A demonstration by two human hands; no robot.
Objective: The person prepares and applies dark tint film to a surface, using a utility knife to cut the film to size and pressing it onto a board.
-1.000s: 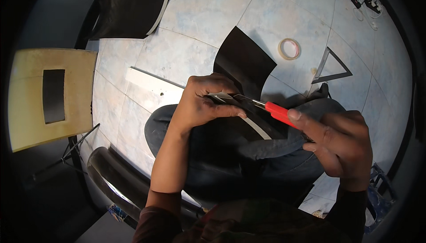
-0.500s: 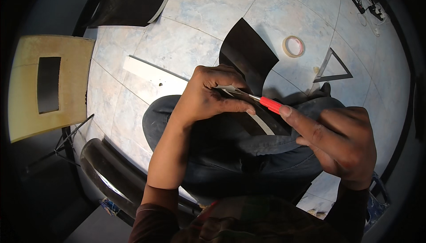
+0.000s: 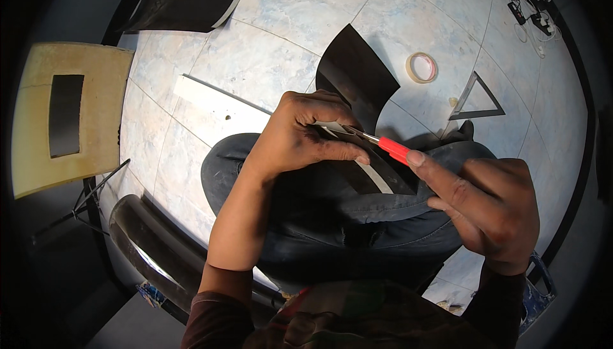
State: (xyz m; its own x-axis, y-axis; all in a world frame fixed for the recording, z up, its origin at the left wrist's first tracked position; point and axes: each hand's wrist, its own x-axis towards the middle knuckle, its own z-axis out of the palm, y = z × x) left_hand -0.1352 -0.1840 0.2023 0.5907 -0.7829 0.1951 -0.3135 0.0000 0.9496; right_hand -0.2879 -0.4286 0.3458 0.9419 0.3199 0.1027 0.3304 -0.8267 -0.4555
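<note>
My left hand (image 3: 306, 129) is closed on a black flexible sheet (image 3: 357, 74), its thumb and fingers pinching it near the middle. The sheet's wide far part flares up beyond the hand. A nearer part with a pale strip (image 3: 375, 178) along it lies over my crossed legs. In my right hand (image 3: 495, 202) is a slim tool with a red handle (image 3: 394, 150) and a thin metal shaft. Its index finger is stretched along the handle. The tool's tip reaches the sheet beside my left fingers; the exact contact and the tip's kind are hard to make out.
A masking tape roll (image 3: 421, 67) and a triangular set square (image 3: 477, 99) lie on the tiled floor. A white flat bar (image 3: 223, 103) is left of my hands. Farther left are a yellowish panel (image 3: 99, 106) with a rectangular opening and a dark curved tube (image 3: 150, 247).
The view has shifted slightly. My right hand and the red-handled tool stay almost in place, with the tool's tip still by my left fingers. Both grips are unchanged.
</note>
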